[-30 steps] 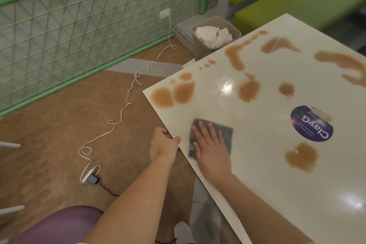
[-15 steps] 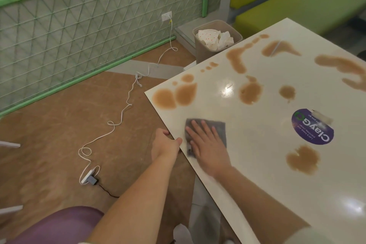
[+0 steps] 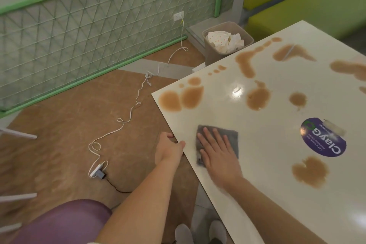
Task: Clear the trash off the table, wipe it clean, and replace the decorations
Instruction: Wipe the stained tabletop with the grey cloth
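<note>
A white table carries several brown spills, among them a pair near its left corner and one at the near right. My right hand presses flat, fingers straight, on a grey cloth near the table's left edge. My left hand grips that edge, thumb on top and fingers curled under. A round purple sticker is stuck on the tabletop to the right of the cloth.
A beige bin with crumpled paper stands on the floor beyond the table's far left edge. A white cable runs across the brown floor to a plug block. A yellow-green bench lies behind the table.
My right hand slid the cloth a little left toward the table edge and back, wiping. My left hand kept its hold on the edge.
</note>
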